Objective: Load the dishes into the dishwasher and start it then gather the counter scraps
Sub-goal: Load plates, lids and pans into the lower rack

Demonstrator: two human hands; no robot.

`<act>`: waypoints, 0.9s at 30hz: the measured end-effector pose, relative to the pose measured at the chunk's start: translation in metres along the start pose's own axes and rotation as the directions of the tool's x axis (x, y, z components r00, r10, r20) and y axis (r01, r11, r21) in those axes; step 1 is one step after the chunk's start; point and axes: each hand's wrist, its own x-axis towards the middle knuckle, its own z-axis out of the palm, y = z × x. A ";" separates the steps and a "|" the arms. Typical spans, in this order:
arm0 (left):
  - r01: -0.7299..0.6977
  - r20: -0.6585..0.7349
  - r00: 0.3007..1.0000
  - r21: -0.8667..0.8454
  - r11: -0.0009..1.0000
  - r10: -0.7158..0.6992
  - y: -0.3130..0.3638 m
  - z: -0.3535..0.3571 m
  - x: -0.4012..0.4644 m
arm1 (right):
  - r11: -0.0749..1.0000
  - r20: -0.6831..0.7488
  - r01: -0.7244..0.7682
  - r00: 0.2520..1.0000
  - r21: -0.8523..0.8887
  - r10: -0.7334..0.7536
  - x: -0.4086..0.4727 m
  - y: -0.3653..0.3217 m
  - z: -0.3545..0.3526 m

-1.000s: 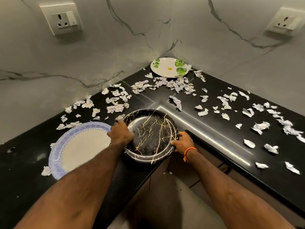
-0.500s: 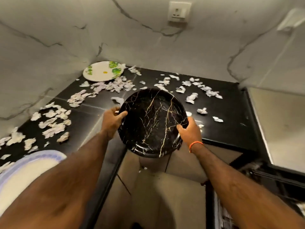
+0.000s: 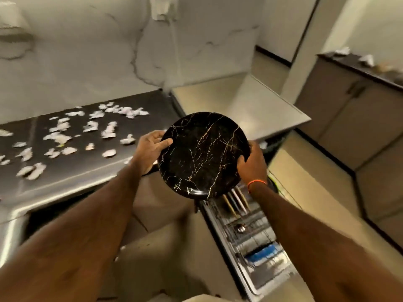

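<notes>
plate: black marbled plate [image 3: 201,154] with gold veins, up in the air between my two hands, clear of the tabletop [image 3: 72,171] and tilted so its face looks back at me

left hand [image 3: 150,149]: clamped on the left rim, thumb over the front, fingers tucked behind

right hand [image 3: 253,164]: gripping the right rim lower down, fingers curled around the edge, orange band at the wrist

where it goes: the open dishwasher rack [image 3: 250,232] sits below and a bit to the right of the plate, so the path is basically down and right

nearer hand: my right one, it's already hanging over the rack, while the left is back toward the tabletop side

plate vs rack: the plate is round so there's no long axis, what matters is the tilt. I'd guess it needs to go more upright and edge-first to slip between the tines

rack contents: a few utensils [image 3: 236,200] stand just under the plate's lower edge, rest is too blurry to call

scraps: torn paper bits [image 3: 104,129] all over the tabletop to my left, not gathered yet
</notes>
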 end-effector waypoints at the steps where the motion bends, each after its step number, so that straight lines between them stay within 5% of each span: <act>1: 0.001 0.048 0.999 0.008 1.000 -0.001 0.002 0.028 0.007 | 1.000 -0.039 -0.029 0.999 -0.009 0.028 0.003 0.020 -0.017; 10: -0.007 0.438 0.898 0.127 0.992 -0.050 -0.022 0.250 0.076 | 0.910 -0.361 -0.414 0.854 -0.036 0.374 -0.004 0.181 -0.132; 17: -0.154 0.759 0.638 0.291 0.944 -0.129 -0.089 0.404 0.132 | 0.746 -0.396 -0.653 0.724 -0.131 0.565 -0.019 0.289 -0.149; 23: -0.186 0.807 0.545 0.380 0.906 -0.226 -0.182 0.523 0.164 | 0.675 -0.476 -0.734 0.620 -0.073 0.623 -0.019 0.397 -0.126; 27: -0.225 0.821 0.536 0.361 0.905 -0.195 -0.237 0.588 0.183 | 0.696 -0.485 -0.715 0.634 -0.070 0.602 -0.003 0.466 -0.111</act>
